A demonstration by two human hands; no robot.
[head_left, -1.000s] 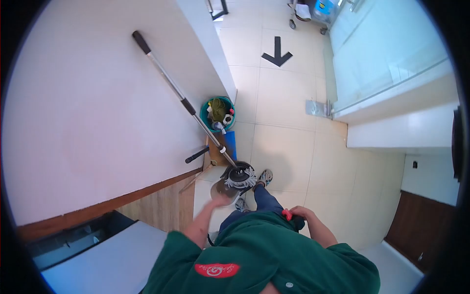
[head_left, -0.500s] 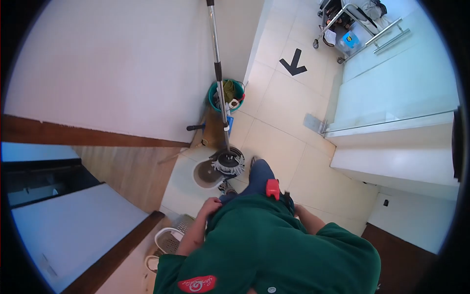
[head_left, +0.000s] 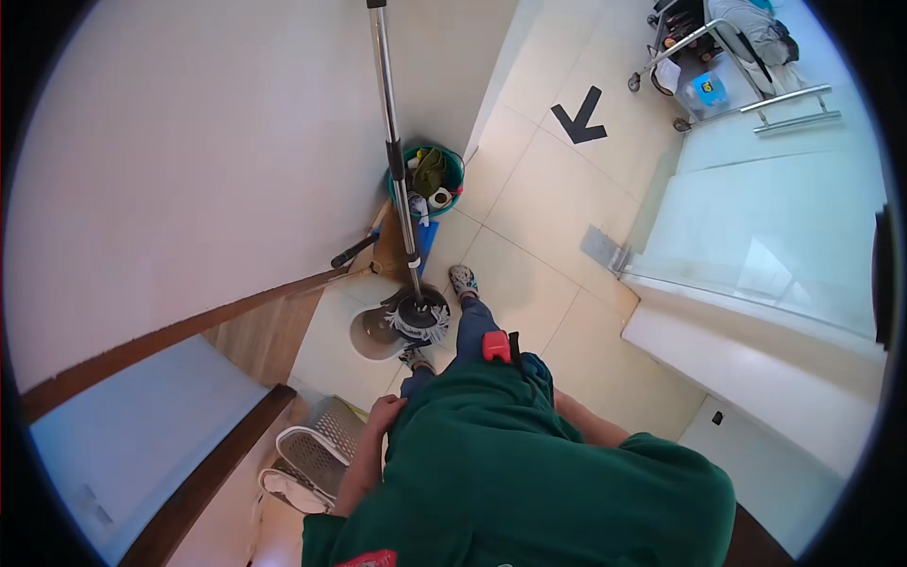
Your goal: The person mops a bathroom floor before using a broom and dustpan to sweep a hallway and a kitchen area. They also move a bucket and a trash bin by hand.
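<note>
A: Nearest the camera, what are the hands doing?

B: The person's left hand [head_left: 385, 412] rests against the hip of the green uniform top [head_left: 529, 472], arm bent, elbow out. Whether the fingers are curled or loose cannot be told; nothing shows in them. The right hand is hidden behind the body; only the right forearm [head_left: 590, 427] shows, angled back toward the waist, so its grip cannot be told either.

A: And the red thing at the waist?

B: A small red clip-like object [head_left: 497, 346] sits on the waistband, beside a dark blue pouch [head_left: 537, 367]. Neither hand is seen touching it.

A: Where is the mop?

B: Just ahead of the person's feet. The long metal-handled spin mop [head_left: 395, 180] stands on its own, white string head [head_left: 416, 323] seated in the grey round spin bucket [head_left: 383, 331], handle leaning toward the white wall [head_left: 189, 170]. No hand is on it.

A: How should she take it up well?

B: Judging from the lean, the left hand would best catch the handle low, near the black collar, and steady the bucket before lifting, so the wet head does not tip it.

A: Farther off?

B: A teal round pail of cleaning supplies [head_left: 427, 180], then a black floor arrow [head_left: 578, 115] and a wheeled cart [head_left: 709, 47].
</note>
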